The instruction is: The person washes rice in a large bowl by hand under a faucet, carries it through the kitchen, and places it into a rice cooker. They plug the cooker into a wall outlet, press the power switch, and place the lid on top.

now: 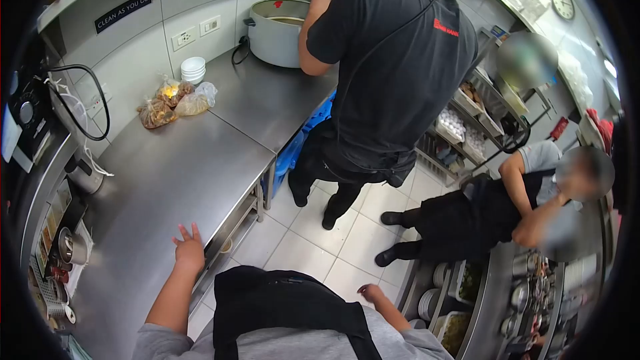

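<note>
My left hand is over the front edge of the steel worktable, fingers spread and nothing in them. My right hand hangs low on the other side of my body, above the tiled floor, its fingers loosely bent and no object showing in it. Farther along the worktable lie tied plastic bags of food, with a short stack of white bowls behind them against the wall.
A person in black stands ahead at a large pot. Another person stands at the right, near a counter with metal containers. Shelves hold trays of eggs. Black kitchen equipment lines the left side.
</note>
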The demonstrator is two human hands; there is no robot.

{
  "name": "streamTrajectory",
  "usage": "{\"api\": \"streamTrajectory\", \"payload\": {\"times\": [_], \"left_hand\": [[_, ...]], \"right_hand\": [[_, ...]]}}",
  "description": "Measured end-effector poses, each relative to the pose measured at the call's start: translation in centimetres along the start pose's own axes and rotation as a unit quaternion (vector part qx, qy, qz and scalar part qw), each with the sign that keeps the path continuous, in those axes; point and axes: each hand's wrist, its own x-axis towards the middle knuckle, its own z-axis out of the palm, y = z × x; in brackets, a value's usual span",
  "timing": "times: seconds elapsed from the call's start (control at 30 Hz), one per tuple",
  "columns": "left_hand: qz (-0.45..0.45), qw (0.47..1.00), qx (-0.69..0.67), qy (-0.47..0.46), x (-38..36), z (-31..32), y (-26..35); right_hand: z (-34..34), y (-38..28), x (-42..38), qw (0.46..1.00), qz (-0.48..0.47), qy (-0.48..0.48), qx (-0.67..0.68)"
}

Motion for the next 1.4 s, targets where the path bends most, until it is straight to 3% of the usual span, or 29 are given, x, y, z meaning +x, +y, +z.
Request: {"api": "streamTrajectory", "payload": {"times": [0.1, 0.2, 0.27, 0.3, 0.33, 0.37, 0.4, 0.5, 0.6, 0.67, 0.73, 0.77, 0.83, 0.9, 0.97, 1.33, 1.37, 1.4], "left_hand": [[-0.020, 1.000, 0.023, 0.003, 1.5, 1.0, 0.1], [-0.025, 0.998, 0.037, 0.035, 2.2, 0.2, 0.5], [0.016, 1.000, 0.010, -0.016, 3.7, -3.6, 0.4], [0.056, 0.996, -0.014, -0.063, 4.8, -5.8, 0.6], [0.046, 0.998, -0.041, 0.008, 5.8, -7.2, 0.8], [0.052, 0.997, -0.050, 0.007, 7.0, -9.0, 1.3], [0.100, 0.989, -0.087, 0.062, 8.3, -11.1, 1.8], [0.181, 0.964, -0.140, 0.137, 12.2, -15.9, 4.5], [0.264, 0.939, -0.128, 0.180, 16.8, -17.2, 7.0], [0.297, 0.932, -0.113, 0.174, 18.2, -17.9, 8.3], [0.335, 0.926, -0.088, 0.149, 19.6, -18.6, 9.3], [0.340, 0.924, -0.084, 0.153, 20.5, -18.4, 9.8], [0.331, 0.941, -0.044, 0.049, 22.2, -17.4, 10.8], [0.347, 0.936, 0.014, 0.062, 22.7, -17.0, 11.5], [0.337, 0.937, 0.033, 0.089, 22.5, -16.8, 11.9], [0.326, 0.938, -0.060, 0.102, 23.0, -17.0, 10.8], [0.327, 0.938, -0.059, 0.099, 22.9, -17.1, 10.9], [0.323, 0.940, -0.059, 0.096, 22.8, -17.2, 11.1]], "right_hand": [[-6.2, -1.0, 4.4, 0.997, -0.005, 0.080, -0.012], [-9.9, -4.8, 7.3, 0.996, -0.023, 0.085, -0.014], [-11.2, -7.2, 9.0, 0.986, -0.132, 0.099, -0.025], [-11.5, -8.9, 8.9, 0.991, -0.104, 0.079, -0.009], [-11.3, -10.4, 8.8, 0.994, -0.086, 0.057, 0.026], [-10.7, -11.7, 9.2, 0.985, -0.166, 0.040, -0.020], [-10.7, -12.2, 9.2, 0.984, -0.173, -0.027, -0.027], [-2.7, -9.0, 13.2, 0.991, -0.116, 0.034, 0.051], [-8.9, -16.4, 9.0, 0.999, -0.019, 0.039, 0.013], [-14.6, -21.0, 6.1, 0.999, -0.002, 0.029, 0.039], [-16.9, -20.8, 5.9, 0.997, 0.011, 0.025, 0.070], [-16.8, -19.5, 6.6, 0.998, -0.028, 0.012, 0.057], [-15.3, -18.3, 7.8, 0.997, -0.066, 0.004, 0.045], [-13.5, -17.2, 8.4, 0.995, 0.040, 0.069, 0.068], [-13.7, -16.5, 8.5, 0.997, 0.065, 0.001, 0.036], [-19.2, -18.6, 15.0, 0.983, -0.130, -0.083, -0.100], [-19.2, -19.0, 16.5, 0.988, -0.145, -0.031, -0.040], [-19.7, -18.8, 17.5, 0.989, -0.128, -0.039, -0.068]]}}
